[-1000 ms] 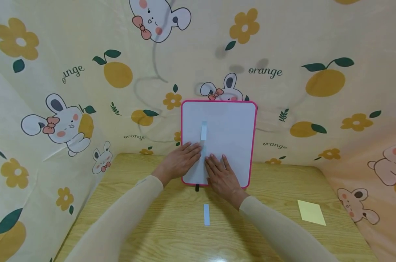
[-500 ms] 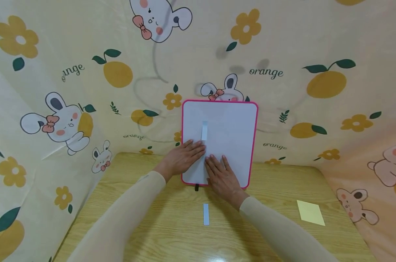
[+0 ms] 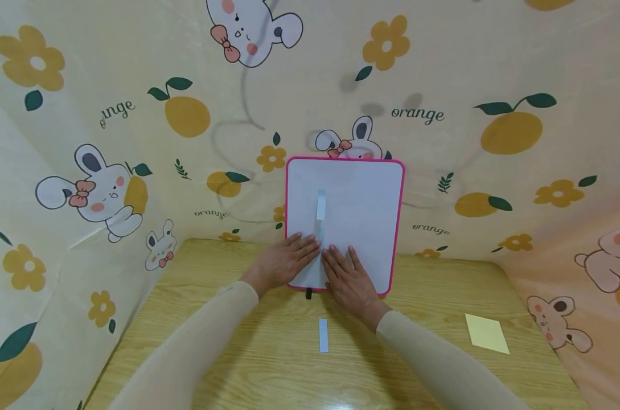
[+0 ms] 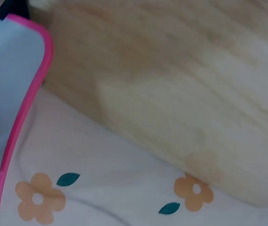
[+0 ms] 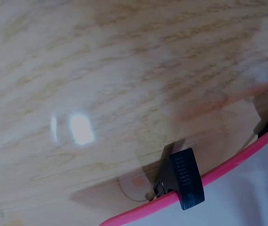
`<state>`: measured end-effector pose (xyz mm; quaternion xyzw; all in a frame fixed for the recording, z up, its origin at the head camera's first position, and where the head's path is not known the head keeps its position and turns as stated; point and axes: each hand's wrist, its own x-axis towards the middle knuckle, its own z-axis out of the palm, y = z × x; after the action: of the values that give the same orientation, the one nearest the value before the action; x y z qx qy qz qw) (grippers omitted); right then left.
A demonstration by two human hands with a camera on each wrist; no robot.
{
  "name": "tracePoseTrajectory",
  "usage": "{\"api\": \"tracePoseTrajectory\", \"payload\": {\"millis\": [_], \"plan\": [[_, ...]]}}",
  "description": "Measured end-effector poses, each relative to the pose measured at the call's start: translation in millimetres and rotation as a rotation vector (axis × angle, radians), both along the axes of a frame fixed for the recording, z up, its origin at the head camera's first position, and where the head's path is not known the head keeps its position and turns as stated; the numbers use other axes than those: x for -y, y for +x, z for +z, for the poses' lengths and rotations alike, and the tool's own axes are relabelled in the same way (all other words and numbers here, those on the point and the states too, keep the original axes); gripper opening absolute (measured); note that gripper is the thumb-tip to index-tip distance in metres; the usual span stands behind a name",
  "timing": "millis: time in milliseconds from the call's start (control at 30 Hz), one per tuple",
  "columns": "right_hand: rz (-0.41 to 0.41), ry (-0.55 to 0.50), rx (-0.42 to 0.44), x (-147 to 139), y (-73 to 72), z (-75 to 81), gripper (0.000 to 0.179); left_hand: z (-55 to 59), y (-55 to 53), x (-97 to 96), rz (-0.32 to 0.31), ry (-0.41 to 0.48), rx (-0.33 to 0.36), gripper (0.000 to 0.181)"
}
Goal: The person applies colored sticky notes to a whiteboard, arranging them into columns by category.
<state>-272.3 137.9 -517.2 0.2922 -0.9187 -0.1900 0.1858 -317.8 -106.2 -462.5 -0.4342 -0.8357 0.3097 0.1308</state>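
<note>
A small whiteboard (image 3: 366, 205) with a pink frame stands upright at the back of the table, against the patterned cloth. Down its left half runs a narrow pale blue paper strip (image 3: 321, 208), whose lower part passes between the two hands. My left hand (image 3: 283, 262) lies flat on the board's lower left, straight fingertips at the strip's left side. Fingers extended, my right hand (image 3: 350, 282) rests on the lower middle of the board, just right of the strip. Black clips (image 5: 185, 179) sit on the pink bottom edge in the right wrist view.
Another pale blue strip (image 3: 323, 336) lies on the wooden table (image 3: 258, 364) in front of the board. A yellow sticky note (image 3: 487, 333) is at the table's right side. Printed cloth (image 3: 320, 85) with rabbits and oranges encloses the back and sides.
My left hand has shifted slightly right across the strip, then slid down the board, uncovering more of the strip. My right hand has stayed in place.
</note>
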Motion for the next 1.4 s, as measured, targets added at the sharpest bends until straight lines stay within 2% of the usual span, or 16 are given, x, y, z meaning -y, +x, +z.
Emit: {"api": "tracePoseTrajectory", "payload": {"millis": [233, 567, 667, 800, 900, 1000, 1067, 1233, 1400], "plan": [[0.015, -0.030, -0.008, -1, 0.7, -4.1, 0.070, -12.3, 7.6, 1.4, 0.005, 0.057, 0.014, 0.065], [0.006, -0.014, 0.040, 0, 5.0, -4.4, 0.069, -19.9, 17.7, 1.2, 0.000, 0.178, 0.057, 0.067], [0.018, -0.046, 0.051, 0, 8.3, -6.4, 0.066, -23.5, 21.6, 1.5, 0.007, 0.228, 0.081, 0.065], [0.034, -0.134, 0.035, -4, 14.1, -9.5, 0.059, -33.6, 29.2, 2.5, 0.027, 0.338, 0.133, 0.059], [0.036, -0.219, 0.017, -9, 19.8, -9.2, 0.053, -40.3, 41.9, 1.4, 0.089, 0.438, 0.230, 0.055], [0.027, -0.304, 0.010, -15, 26.5, -9.1, 0.051, -42.1, 60.8, -2.9, 0.186, 0.523, 0.337, 0.052], [0.018, -0.336, 0.008, -19, 31.2, -11.0, 0.051, -44.4, 73.3, -5.8, 0.224, 0.569, 0.373, 0.050], [0.019, -0.348, 0.019, -26, 48.5, -17.4, 0.049, -51.5, 105.4, -14.9, 0.248, 0.646, 0.417, 0.043], [0.040, -0.337, 0.088, -27, 67.3, -23.9, 0.043, -57.6, 141.7, -23.8, 0.264, 0.620, 0.506, 0.045]]}}
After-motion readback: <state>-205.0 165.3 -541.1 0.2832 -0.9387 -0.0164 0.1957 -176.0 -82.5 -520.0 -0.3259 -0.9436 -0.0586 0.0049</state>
